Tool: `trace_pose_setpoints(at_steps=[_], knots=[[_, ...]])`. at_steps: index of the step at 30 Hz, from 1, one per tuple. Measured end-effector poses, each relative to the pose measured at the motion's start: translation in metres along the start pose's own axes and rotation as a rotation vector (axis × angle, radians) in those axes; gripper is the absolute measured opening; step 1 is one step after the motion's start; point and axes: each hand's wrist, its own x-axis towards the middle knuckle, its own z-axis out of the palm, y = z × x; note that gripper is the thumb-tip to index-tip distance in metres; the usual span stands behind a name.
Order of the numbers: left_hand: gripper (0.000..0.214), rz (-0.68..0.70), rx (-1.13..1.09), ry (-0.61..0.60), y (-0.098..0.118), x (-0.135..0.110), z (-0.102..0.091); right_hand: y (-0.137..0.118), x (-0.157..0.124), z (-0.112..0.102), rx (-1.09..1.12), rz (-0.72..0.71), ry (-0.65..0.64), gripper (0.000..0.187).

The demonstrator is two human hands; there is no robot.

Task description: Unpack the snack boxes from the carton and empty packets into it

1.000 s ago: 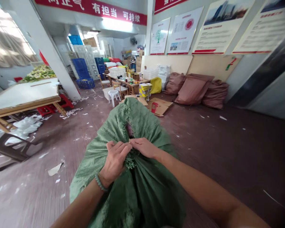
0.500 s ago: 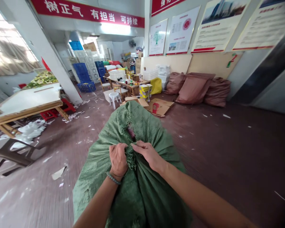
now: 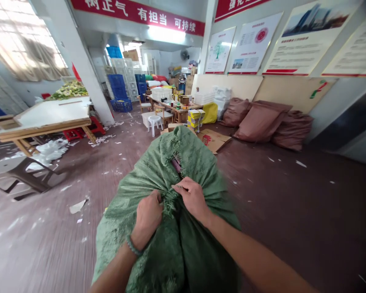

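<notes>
A large, full green woven sack (image 3: 140,183) stands right in front of me, its frayed mouth gathered in the middle of the top. A narrow gap above the gathered part shows something pinkish inside. My left hand (image 3: 149,213), with a beaded bracelet at the wrist, is closed at the left side of the frayed bunch. On the other side my right hand (image 3: 192,198) pinches at the sack's gathered edge with thumb and forefinger. Whether a thin tie lies between the fingers is too small to make out.
Beyond the sack lie a flattened cardboard box (image 3: 215,140) and stacked yellow boxes (image 3: 195,118) near a cluttered table (image 3: 173,108). Brown sacks (image 3: 260,121) line the right wall. At left stand a worktable (image 3: 55,114) and a grey stool (image 3: 21,173). Paper scraps litter the floor.
The view has turned slightly left, so the room sits further right. My left hand has shifted a little down and away from the right hand; both stay at the sack's gathered mouth.
</notes>
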Motion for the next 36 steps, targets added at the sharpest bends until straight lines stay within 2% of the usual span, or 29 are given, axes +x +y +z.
trace_pose_setpoints(at_steps=[1, 3, 5, 6, 11, 13, 15, 17, 19, 20, 22, 25, 27, 29, 32, 36], knots=[[0.012, -0.09, -0.205, -0.118, 0.002, -0.006, -0.002, 0.002, -0.004, 0.003, -0.024, -0.066, 0.049, 0.027], [0.018, -0.18, -0.688, -0.298, 0.005, -0.016, -0.005, 0.004, -0.011, 0.008, 0.0, -0.098, 0.133, 0.021], [0.027, -0.201, -1.031, -0.371, 0.009, -0.021, -0.004, 0.005, -0.015, 0.01, 0.067, -0.041, 0.146, 0.018], [0.029, -0.204, -1.096, -0.373, 0.011, -0.021, -0.002, 0.005, -0.016, 0.009, 0.101, -0.008, 0.126, 0.017], [0.041, -0.248, -1.002, -0.169, 0.012, -0.011, 0.015, 0.001, -0.015, -0.007, 0.186, 0.116, -0.127, 0.016], [0.04, -0.231, -1.033, -0.135, 0.006, -0.009, 0.024, 0.001, -0.012, -0.015, 0.182, 0.147, -0.222, 0.02], [0.037, -0.211, -1.075, -0.134, -0.001, -0.009, 0.033, 0.001, -0.008, -0.02, 0.157, 0.189, -0.262, 0.029], [0.034, -0.178, -1.114, -0.137, -0.008, -0.01, 0.04, 0.0, -0.002, -0.021, 0.012, 0.202, -0.255, 0.036], [0.031, -0.135, -1.12, -0.139, -0.012, -0.01, 0.043, -0.003, 0.002, -0.018, -0.222, 0.106, -0.26, 0.034], [0.03, -0.112, -1.084, -0.145, -0.012, -0.011, 0.042, -0.006, 0.002, -0.016, -0.325, 0.022, -0.261, 0.031], [0.033, -0.057, -0.885, -0.118, -0.01, -0.011, 0.035, -0.015, -0.002, -0.014, -0.44, -0.175, -0.228, 0.037], [0.035, 0.105, -0.366, 0.018, -0.001, -0.015, 0.019, -0.028, -0.013, -0.016, -0.495, -0.405, -0.109, 0.04], [0.03, 0.253, -0.053, 0.101, 0.005, -0.017, 0.011, -0.031, -0.016, -0.019, -0.524, -0.467, -0.042, 0.038], [0.027, 0.366, 0.183, 0.141, 0.01, -0.017, 0.008, -0.026, -0.01, -0.021, -0.554, -0.465, 0.011, 0.039], [0.026, 0.409, 0.427, 0.176, 0.012, -0.006, 0.013, -0.006, 0.011, -0.018, -0.595, -0.374, 0.049, 0.042], [0.029, 0.444, 0.582, 0.038, 0.005, 0.019, 0.025, 0.028, 0.042, -0.007, -0.709, -0.116, 0.046, 0.037]])
